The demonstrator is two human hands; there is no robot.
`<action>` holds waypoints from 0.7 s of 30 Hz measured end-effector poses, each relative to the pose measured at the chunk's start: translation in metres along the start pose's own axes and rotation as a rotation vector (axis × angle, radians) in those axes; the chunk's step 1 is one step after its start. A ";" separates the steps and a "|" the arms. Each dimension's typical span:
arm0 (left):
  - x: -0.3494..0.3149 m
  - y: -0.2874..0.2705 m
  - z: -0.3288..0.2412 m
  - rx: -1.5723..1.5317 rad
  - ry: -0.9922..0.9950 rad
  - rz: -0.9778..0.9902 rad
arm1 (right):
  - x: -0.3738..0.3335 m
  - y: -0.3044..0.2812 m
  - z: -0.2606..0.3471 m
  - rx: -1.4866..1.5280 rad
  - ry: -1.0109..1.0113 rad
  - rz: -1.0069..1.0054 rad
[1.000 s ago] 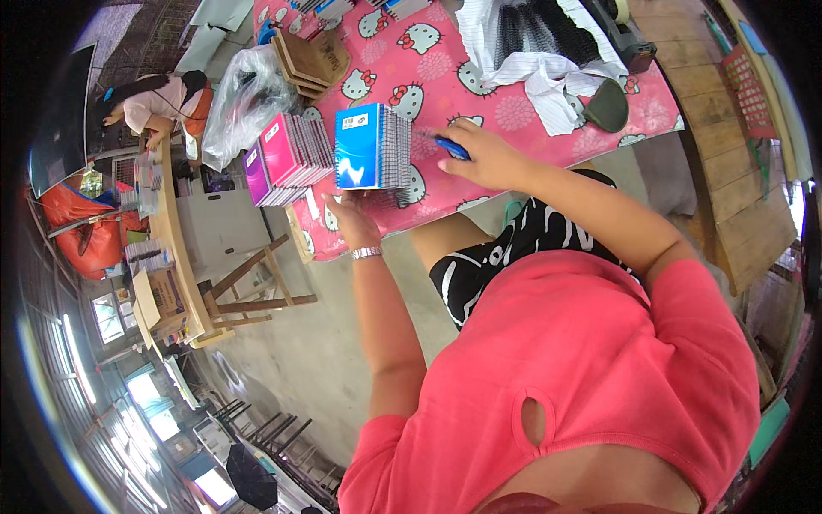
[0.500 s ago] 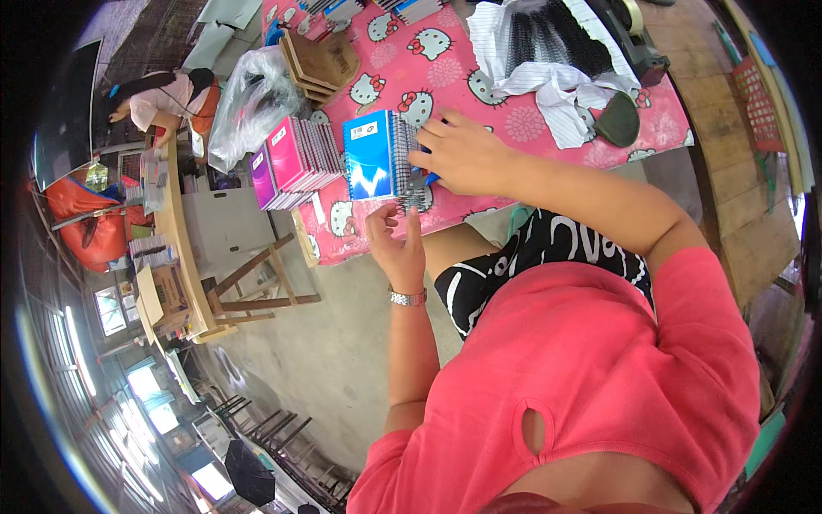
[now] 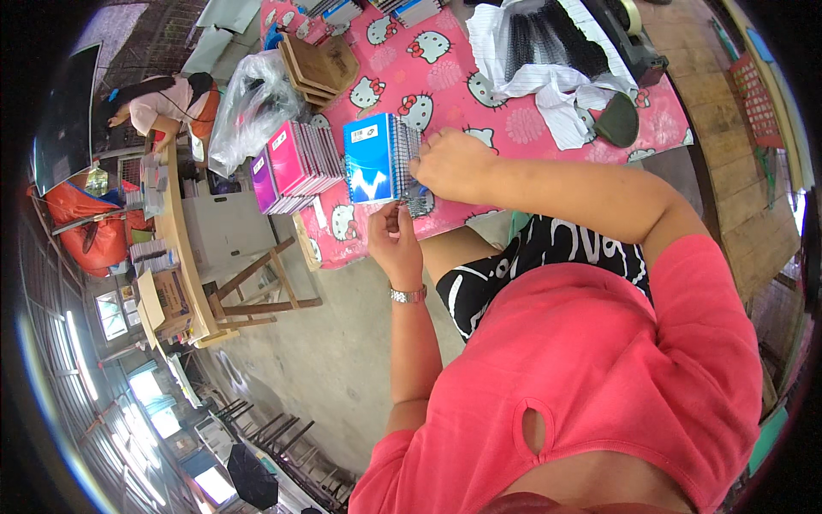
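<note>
A stack of blue spiral notebooks (image 3: 366,163) lies near the table's front edge, with black wire coils (image 3: 407,154) on its right side. My right hand (image 3: 454,164) is closed at the coils, its fingers curled down; a small blue piece shows below them, and what they grip is hidden. At the stack's lower corner, my left hand (image 3: 396,244) has thumb and fingers pinched together near the coil ends. Whatever lies between those fingertips is too small to make out. Left of the blue stack stand pink notebooks (image 3: 295,158) and purple notebooks (image 3: 264,182).
Wooden trays (image 3: 321,64) and a clear plastic bag (image 3: 253,111) sit behind the notebooks. Black coils (image 3: 556,43) lie on white paper at the far right, beside a dark green pouch (image 3: 617,121). Another person (image 3: 167,103) leans over a wooden table at the left.
My right hand has curled its fingers in and turned over the coils, where they were spread before. My left thumb and fingers have drawn together at the stack's lower corner.
</note>
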State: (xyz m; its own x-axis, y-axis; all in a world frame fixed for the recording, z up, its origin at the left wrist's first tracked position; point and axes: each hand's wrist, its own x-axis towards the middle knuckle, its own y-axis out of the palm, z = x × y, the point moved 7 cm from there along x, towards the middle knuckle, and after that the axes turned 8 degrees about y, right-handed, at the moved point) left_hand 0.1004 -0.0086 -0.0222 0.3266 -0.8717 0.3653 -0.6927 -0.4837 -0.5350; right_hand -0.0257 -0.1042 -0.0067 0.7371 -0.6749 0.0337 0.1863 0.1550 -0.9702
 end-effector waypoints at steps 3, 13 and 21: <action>-0.005 -0.002 0.020 -0.386 -0.287 -0.027 | -0.010 -0.005 -0.004 -0.032 -0.024 -0.234; -0.005 0.014 0.022 -0.647 -0.479 0.068 | -0.006 -0.013 0.004 -0.108 -0.083 -0.273; -0.009 0.013 0.034 -0.783 -0.528 0.022 | -0.011 0.000 -0.015 -0.063 -0.048 -0.302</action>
State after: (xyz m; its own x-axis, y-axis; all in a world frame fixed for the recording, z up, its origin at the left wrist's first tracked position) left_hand 0.1107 -0.0098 -0.0577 0.4247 -0.8955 -0.1332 -0.8743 -0.4439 0.1962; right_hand -0.0435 -0.1072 -0.0103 0.6844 -0.6488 0.3326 0.3620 -0.0936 -0.9275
